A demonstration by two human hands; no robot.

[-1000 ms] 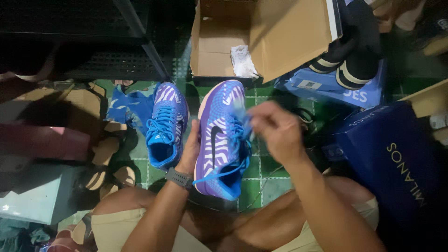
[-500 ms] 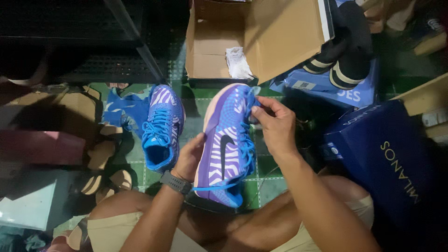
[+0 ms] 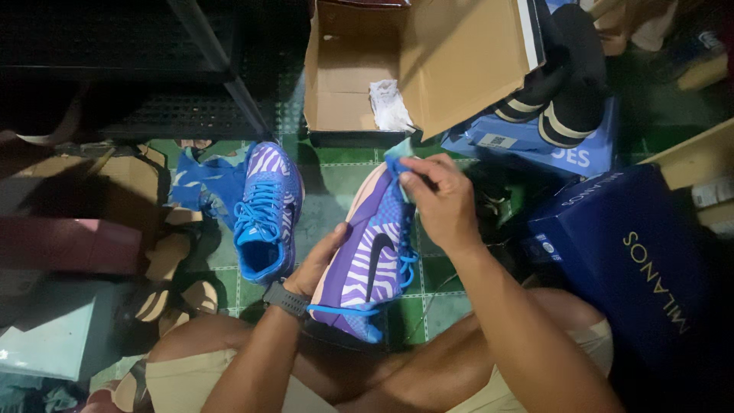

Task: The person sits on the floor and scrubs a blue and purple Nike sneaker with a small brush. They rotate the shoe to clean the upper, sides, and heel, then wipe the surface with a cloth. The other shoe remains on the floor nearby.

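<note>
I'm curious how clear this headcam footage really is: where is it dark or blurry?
Head view: light falls mainly on the open cardboard box and the purple shoe held in the left hand; the rack at top left sinks into near black; the right hand at the toe looks slightly soft; the edges are dim.
</note>
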